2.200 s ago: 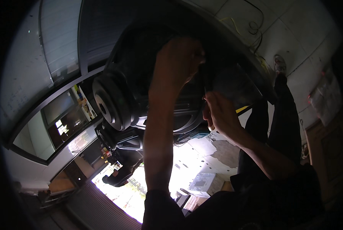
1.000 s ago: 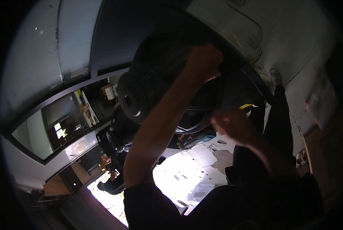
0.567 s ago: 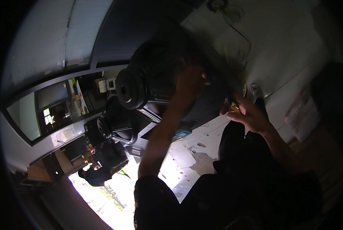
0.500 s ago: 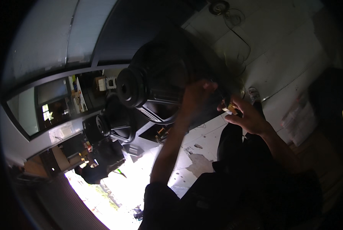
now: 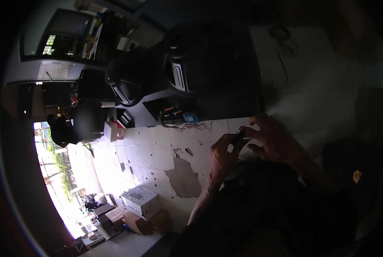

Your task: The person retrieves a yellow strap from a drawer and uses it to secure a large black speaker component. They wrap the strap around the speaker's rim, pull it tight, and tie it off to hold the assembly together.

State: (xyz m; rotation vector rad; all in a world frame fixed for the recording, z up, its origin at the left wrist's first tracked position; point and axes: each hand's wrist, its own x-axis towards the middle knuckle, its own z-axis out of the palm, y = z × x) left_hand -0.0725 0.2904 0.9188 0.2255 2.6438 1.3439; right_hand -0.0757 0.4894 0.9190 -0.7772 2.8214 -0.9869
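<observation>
My hands have come together in front of me, at the near edge of the tiled floor. A small dark piece sits between their fingertips; the dim light hides its kind. My left hand is closed on it in a pinch. From the other side my right hand reaches it with bent fingers, closed on its end. Beyond them, apart from both hands, stands a large black rounded machine with a ribbed light-edged panel. A similar black machine is to its left.
Orange-handled tools, a blue item and loose wires lie at the machines' dark base. A coiled cable rests on the far floor. Cardboard boxes stand lower left. Another person is by the bright doorway.
My left hand has come away from the large black machine to meet my right hand. The yellow item earlier in my right hand no longer shows. The view has swung, bringing boxes in.
</observation>
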